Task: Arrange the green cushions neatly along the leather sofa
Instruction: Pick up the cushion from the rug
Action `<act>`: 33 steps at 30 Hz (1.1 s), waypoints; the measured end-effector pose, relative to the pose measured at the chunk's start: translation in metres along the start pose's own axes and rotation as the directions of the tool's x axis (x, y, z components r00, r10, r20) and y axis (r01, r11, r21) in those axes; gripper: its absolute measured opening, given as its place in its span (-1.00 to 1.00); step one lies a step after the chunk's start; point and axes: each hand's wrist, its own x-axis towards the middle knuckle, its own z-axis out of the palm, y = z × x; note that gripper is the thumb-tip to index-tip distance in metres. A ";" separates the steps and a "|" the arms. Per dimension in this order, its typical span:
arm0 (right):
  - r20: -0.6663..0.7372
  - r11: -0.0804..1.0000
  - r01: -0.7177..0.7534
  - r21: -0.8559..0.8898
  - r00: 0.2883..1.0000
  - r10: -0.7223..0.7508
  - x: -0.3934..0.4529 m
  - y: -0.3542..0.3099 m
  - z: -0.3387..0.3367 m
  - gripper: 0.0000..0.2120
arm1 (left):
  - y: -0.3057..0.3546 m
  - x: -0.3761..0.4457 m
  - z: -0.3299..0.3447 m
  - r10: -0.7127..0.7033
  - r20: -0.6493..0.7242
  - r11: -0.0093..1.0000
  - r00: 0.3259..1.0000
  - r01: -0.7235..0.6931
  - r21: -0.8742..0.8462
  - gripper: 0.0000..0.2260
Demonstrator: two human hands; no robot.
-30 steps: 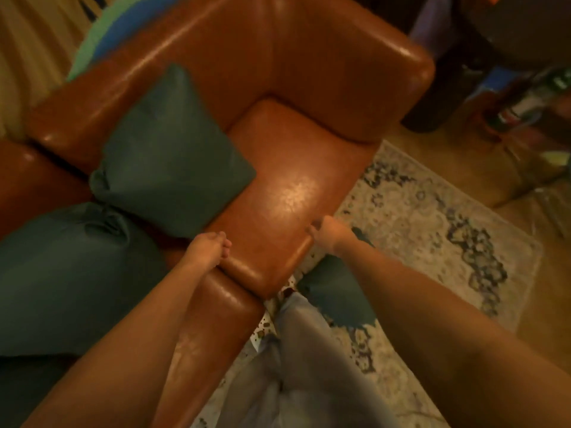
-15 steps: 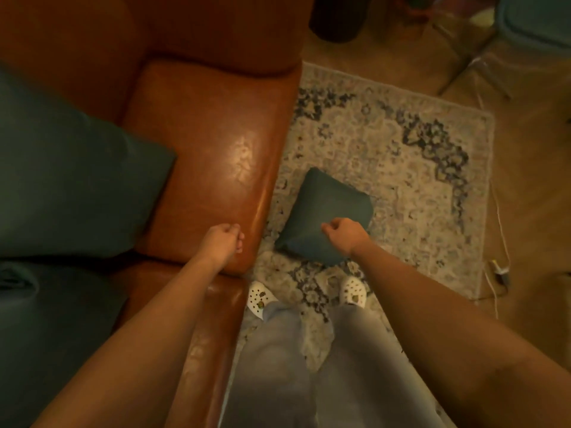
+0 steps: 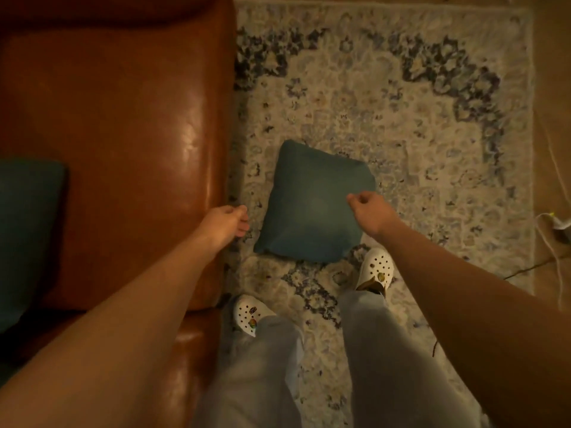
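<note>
A small green cushion [image 3: 312, 205] lies flat on the patterned rug [image 3: 401, 112], just right of the brown leather sofa [image 3: 123, 143]. My left hand [image 3: 228, 222] hangs with loosely curled fingers at the sofa's front edge, left of the cushion and holding nothing. Over the cushion's right edge hovers my right hand [image 3: 369, 211], fingers loosely curled and empty. A second green cushion [image 3: 27, 236] sits on the sofa seat at the far left, partly cut off by the frame.
My feet in white clogs [image 3: 377, 268] stand on the rug just below the cushion. A white cable and plug [image 3: 556, 223] lie on the wooden floor at the right edge. Bare rug lies beyond the cushion.
The view has swung right and down from the sofa to the rug. The floor cushion now lies between my hands, and my right hand sits at its right edge.
</note>
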 end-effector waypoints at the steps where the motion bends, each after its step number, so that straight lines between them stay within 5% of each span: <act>1: -0.012 1.000 -0.006 0.027 1.000 0.007 0.017 0.009 0.000 -0.58 | 0.002 0.017 0.012 0.001 0.006 1.000 1.000 -0.001 0.015 -0.64; 14: -0.080 0.917 -0.216 0.336 0.963 0.256 0.202 0.154 0.055 -0.44 | -0.021 0.243 0.117 0.012 -0.090 0.980 0.996 0.006 0.197 -0.64; 19: -0.006 0.775 -0.314 0.548 0.926 0.378 0.246 0.188 0.085 -0.22 | -0.038 0.302 0.145 0.012 -0.216 0.974 0.976 0.038 0.222 -0.60; 22: 0.137 0.595 -0.387 0.704 0.896 0.422 0.261 0.191 0.099 -0.14 | -0.049 0.328 0.155 -0.024 -0.285 0.969 0.958 0.093 0.231 -0.49; 25: 0.231 0.463 -0.389 0.796 0.903 0.361 0.271 0.190 0.106 -0.17 | -0.055 0.348 0.166 -0.074 -0.321 0.984 0.944 0.121 0.129 -0.37; 28: 0.191 0.430 -0.351 0.832 0.909 0.371 0.277 0.189 0.109 -0.22 | -0.061 0.360 0.171 -0.185 -0.276 0.982 0.943 0.165 -0.092 -0.21; 33: 0.185 0.393 -0.332 0.858 0.912 0.366 0.259 0.181 0.099 -0.06 | -0.073 0.365 0.157 -0.229 -0.262 0.964 0.937 0.181 -0.197 0.02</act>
